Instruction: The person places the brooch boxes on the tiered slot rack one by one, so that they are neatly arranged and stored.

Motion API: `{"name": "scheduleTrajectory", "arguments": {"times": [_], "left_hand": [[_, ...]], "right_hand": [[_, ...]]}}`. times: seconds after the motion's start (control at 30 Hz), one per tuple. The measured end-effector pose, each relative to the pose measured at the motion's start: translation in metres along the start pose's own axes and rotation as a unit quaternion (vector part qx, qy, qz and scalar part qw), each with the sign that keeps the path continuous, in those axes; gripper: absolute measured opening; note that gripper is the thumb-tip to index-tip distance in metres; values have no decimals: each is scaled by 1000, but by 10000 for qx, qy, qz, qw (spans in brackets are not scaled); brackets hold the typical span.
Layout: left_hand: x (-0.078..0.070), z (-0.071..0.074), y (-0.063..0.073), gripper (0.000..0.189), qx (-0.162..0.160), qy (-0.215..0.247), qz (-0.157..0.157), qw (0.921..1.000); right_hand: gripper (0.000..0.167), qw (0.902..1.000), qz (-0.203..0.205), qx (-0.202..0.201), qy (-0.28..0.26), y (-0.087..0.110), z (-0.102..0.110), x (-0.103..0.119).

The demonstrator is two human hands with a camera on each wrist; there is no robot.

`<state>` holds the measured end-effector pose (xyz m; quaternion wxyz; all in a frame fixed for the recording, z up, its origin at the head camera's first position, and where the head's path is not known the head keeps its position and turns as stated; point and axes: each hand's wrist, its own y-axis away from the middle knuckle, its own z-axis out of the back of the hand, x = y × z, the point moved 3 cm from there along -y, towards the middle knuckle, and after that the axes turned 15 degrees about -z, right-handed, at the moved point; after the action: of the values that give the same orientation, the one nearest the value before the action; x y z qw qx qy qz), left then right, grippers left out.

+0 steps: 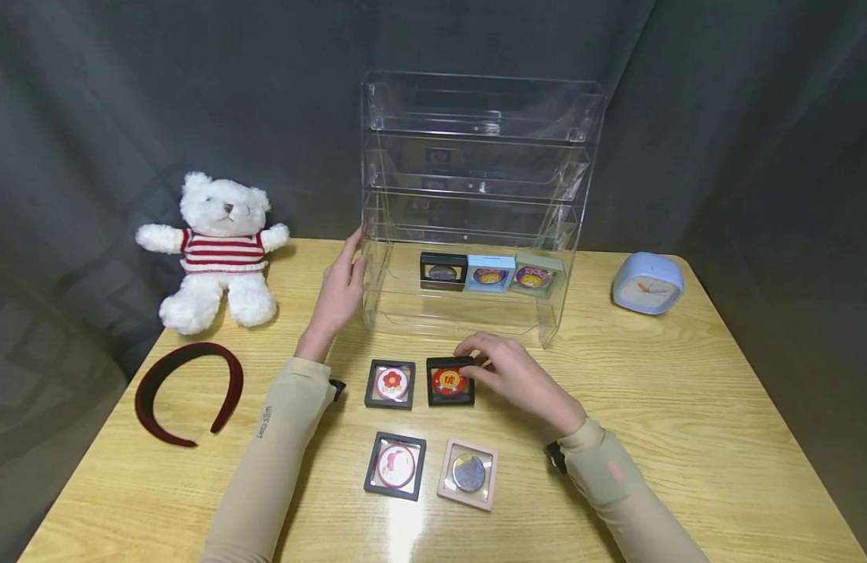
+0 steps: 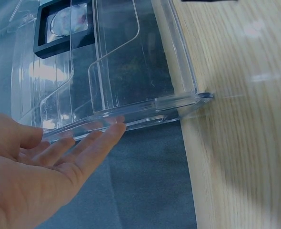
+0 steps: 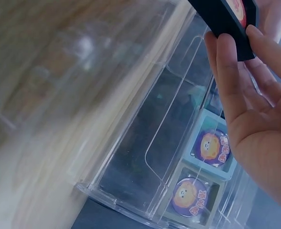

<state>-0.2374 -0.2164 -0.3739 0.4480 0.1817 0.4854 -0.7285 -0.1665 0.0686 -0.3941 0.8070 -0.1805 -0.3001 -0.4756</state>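
Observation:
A clear acrylic display rack [image 1: 475, 188] with several tiers stands at the back of the table. Fingers of my left hand [image 1: 343, 285] rest lightly bent against its left side edge; in the left wrist view the left hand [image 2: 50, 167] touches the clear panel. My right hand [image 1: 514, 375] pinches a black badge frame [image 1: 450, 395] by its right edge, thumb opposite the fingers; its badge is red and gold. The right wrist view shows this black frame [image 3: 226, 24] tilted between thumb and fingers. On a low tier sit black [image 1: 443, 272], blue [image 1: 489, 274] and green [image 1: 536, 275] badge frames.
Two dark badge frames [image 1: 389, 385] and a pink one [image 1: 468, 474] lie in front of the rack. At left sit a white teddy bear [image 1: 225, 254] in a striped sweater and a dark red headband [image 1: 152, 391]. A blue clock [image 1: 648, 283] stands at right.

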Motion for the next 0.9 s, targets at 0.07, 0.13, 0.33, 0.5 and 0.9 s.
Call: {"name": "scheduleTrajectory", "arguments": {"times": [0.07,0.13,0.33,0.5,0.9], "left_hand": [[0,0,0,54,3,-1,-7,10000],[1,0,1,54,0,-1,-18,10000],[2,-1,1,54,10,43,-9,10000],[2,-1,1,55,23,91,38,9999],[-1,-1,1,55,30,72,120,9999]], "right_hand": [[25,10000,4,-51,-45,0,1,0],[23,9999,32,-96,-91,0,2,0],[21,9996,29,-180,-214,0,6,-1],[21,9993,30,-298,-220,-2,9,3],[24,9983,-7,-499,-302,-7,16,17]]}}
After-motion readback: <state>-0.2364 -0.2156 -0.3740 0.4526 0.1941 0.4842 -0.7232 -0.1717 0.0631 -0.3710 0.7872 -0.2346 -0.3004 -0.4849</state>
